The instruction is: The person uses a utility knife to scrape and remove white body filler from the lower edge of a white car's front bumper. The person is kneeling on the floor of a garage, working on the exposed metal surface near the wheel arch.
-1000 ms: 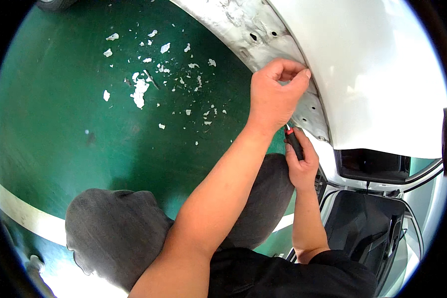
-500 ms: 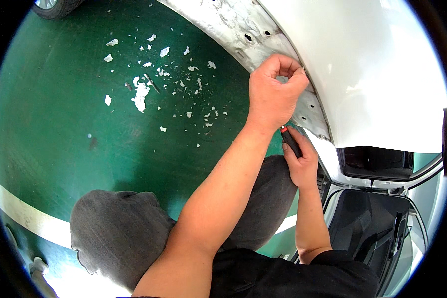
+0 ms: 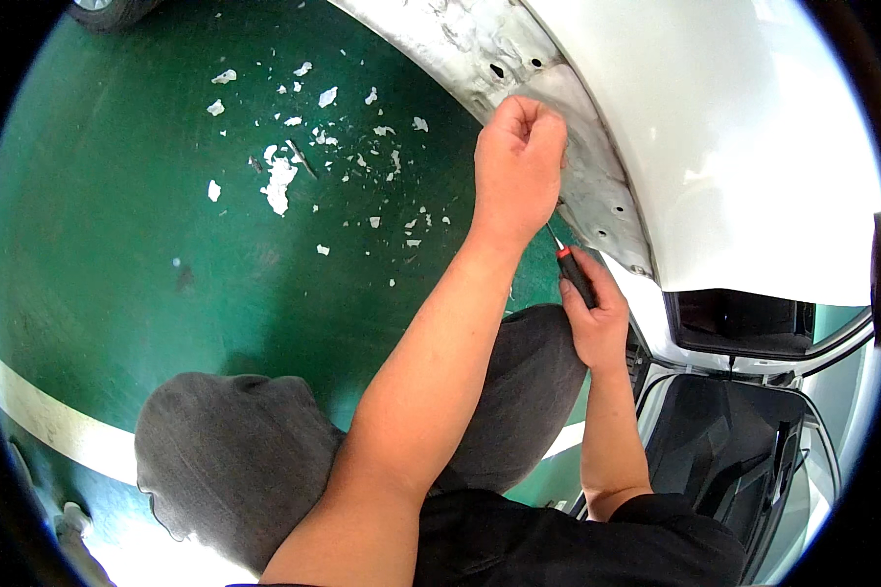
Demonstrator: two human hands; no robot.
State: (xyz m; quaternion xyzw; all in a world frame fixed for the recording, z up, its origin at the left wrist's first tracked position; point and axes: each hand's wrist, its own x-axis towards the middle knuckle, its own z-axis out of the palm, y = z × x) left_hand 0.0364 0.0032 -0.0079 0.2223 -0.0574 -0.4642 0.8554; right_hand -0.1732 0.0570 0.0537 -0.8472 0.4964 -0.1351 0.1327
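White flakes [image 3: 279, 184] litter the green floor [image 3: 117, 245]. The left hand [image 3: 517, 166] is fisted against the bare metal lip [image 3: 597, 186] of the white panel [image 3: 744, 147], pinching something I cannot make out. The right hand [image 3: 592, 313] grips a screwdriver [image 3: 570, 269], its tip at the lip. Best to keep the blade shallow and pry gently.

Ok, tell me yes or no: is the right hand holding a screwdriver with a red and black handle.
Yes, the right hand grips a screwdriver with a black handle and red collar, its thin shaft pointing up toward the left hand.
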